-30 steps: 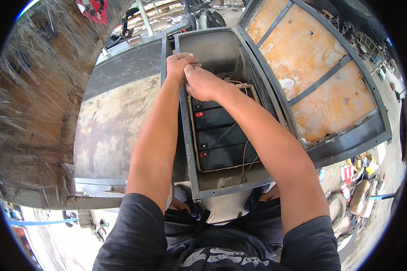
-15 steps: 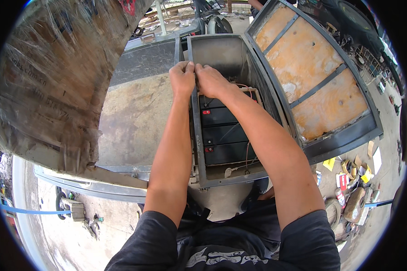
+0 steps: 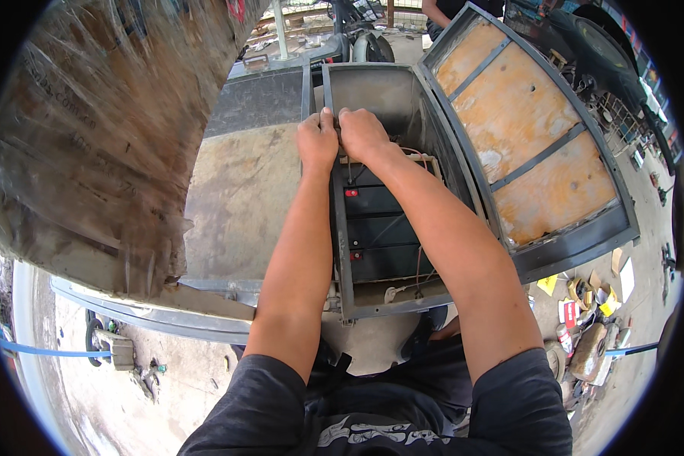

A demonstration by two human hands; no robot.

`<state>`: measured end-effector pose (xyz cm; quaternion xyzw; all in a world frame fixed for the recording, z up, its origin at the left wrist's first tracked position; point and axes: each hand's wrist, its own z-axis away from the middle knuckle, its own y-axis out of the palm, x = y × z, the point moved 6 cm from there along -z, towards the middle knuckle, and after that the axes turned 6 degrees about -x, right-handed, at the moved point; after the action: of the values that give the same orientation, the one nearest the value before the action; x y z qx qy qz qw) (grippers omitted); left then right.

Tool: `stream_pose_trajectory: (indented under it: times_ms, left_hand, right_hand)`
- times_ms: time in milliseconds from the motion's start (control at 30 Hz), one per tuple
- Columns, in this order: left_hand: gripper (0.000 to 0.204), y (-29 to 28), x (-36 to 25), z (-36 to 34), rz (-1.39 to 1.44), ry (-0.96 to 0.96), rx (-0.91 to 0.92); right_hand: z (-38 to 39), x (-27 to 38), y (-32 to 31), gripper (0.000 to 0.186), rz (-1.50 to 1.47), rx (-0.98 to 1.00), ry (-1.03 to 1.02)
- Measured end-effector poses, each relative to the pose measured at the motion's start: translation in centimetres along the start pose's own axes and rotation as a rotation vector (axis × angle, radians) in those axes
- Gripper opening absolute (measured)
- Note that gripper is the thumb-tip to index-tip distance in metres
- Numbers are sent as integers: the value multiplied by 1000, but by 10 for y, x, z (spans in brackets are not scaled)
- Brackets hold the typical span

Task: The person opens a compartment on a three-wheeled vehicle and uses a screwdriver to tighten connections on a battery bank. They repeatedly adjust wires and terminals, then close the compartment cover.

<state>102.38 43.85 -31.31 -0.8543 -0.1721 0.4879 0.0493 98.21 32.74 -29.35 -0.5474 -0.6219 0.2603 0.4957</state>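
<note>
Hands meet at the far end of an open grey metal compartment (image 3: 372, 91) in the only view, from the head camera. The left hand (image 3: 317, 142) and the right hand (image 3: 362, 133) sit knuckle to knuckle, both curled and pressed down at the top of the row of black batteries (image 3: 380, 228) that fills the near half of the box. Fingertips are tucked under — whether they grip a wire, a terminal or only the edge of the uppermost battery cannot be told, so how far each hand is closed on anything stays unclear.

Batteries lie end to end inside the compartment, red terminal caps (image 3: 351, 193) showing on the left side, with thin wires (image 3: 418, 266) trailing along the right wall and looping at the near end. Hinged lid (image 3: 524, 144) (rust-orange panels in a grey frame) stands thrown open to the right.

By the look of it the box is already opened and the batteries seated; the work at the top connection seems unfinished, and the lid remains to be shut.

Left of the compartment lies a worn flat deck (image 3: 243, 190) — litter and scraps (image 3: 585, 319) are on the ground at lower right.
</note>
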Motion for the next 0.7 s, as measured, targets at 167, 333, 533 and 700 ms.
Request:
stream_pose_trajectory:
  times_ms: [167,333,533,700]
  left_hand:
    - [42,-2,3,-1,122,-91,34]
    - [46,2,12,-4,339,-160,-34]
    - [46,4,23,-5,437,-279,-21]
    - [44,6,23,-4,472,-300,-17]
  right_hand:
    - [1,4,-8,21,21,126,4]
    - [-3,10,-8,22,40,229,53]
    - [-2,10,-4,23,79,240,-36]
    - [-2,13,-8,24,84,289,-107]
